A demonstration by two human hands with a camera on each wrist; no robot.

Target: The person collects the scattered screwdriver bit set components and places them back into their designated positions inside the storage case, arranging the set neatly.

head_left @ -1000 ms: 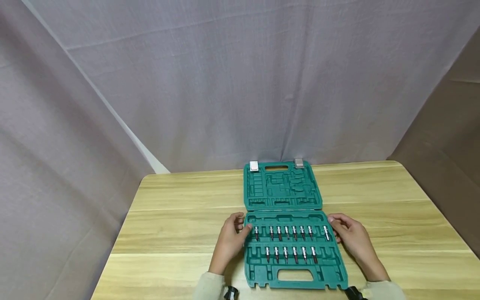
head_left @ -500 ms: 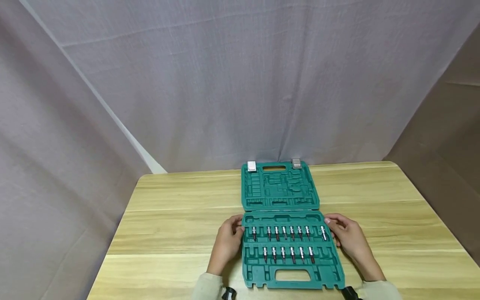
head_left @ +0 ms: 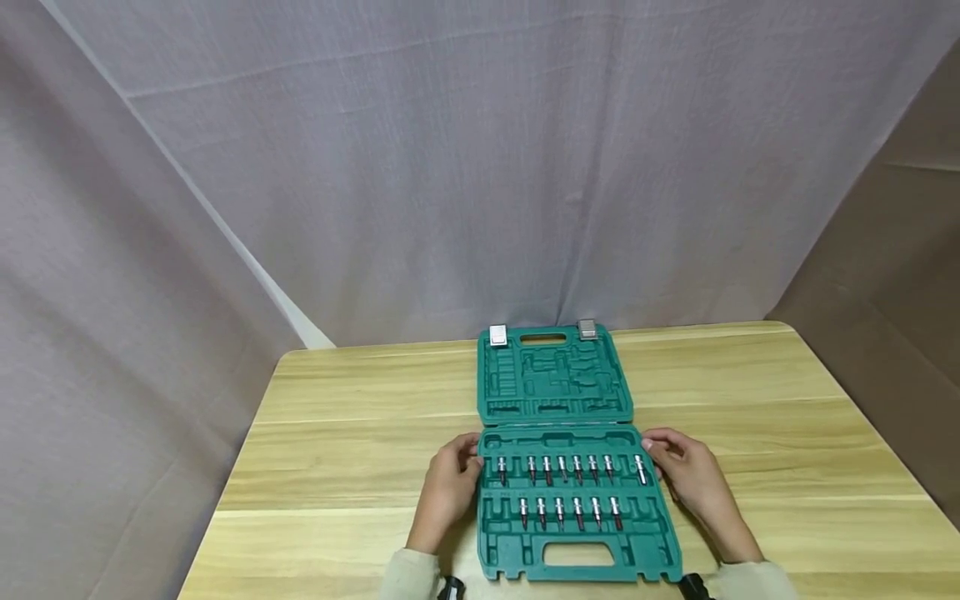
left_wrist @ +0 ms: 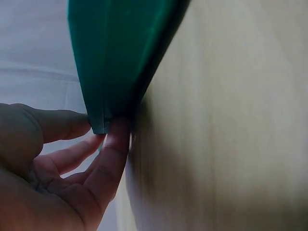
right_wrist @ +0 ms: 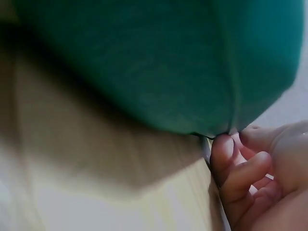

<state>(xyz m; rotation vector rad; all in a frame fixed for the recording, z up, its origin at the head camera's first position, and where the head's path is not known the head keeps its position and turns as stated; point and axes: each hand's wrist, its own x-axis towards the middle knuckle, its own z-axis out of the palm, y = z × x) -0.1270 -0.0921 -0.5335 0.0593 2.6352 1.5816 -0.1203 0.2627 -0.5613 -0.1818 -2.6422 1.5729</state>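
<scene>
A green plastic tool case point(head_left: 517, 553) lies unfolded on the table, its lid point(head_left: 551, 379) toward the back. Two rows of chrome-topped bit sockets point(head_left: 578, 510) sit in its near half, with gaps between some of them. My left hand point(head_left: 448, 487) pinches the left edge near the hinge, thumb on one face and fingers beneath, as the left wrist view shows. At the opposite edge, my right hand point(head_left: 695, 478) grips with thumb and curled fingers point(right_wrist: 248, 175). In both wrist views the case's underside is tilted off the tabletop around the fingers.
The wooden table point(head_left: 360, 450) extends on both sides of the case. Grey cloth point(head_left: 450, 167) hangs behind the table's back edge and at the left, close behind the lid's two metal latches point(head_left: 498, 335). Brown cloth point(head_left: 885, 308) hangs at the right.
The case and both hands have shifted slightly left on the table. My left thumb has drawn back from over the case's top to its edge.
</scene>
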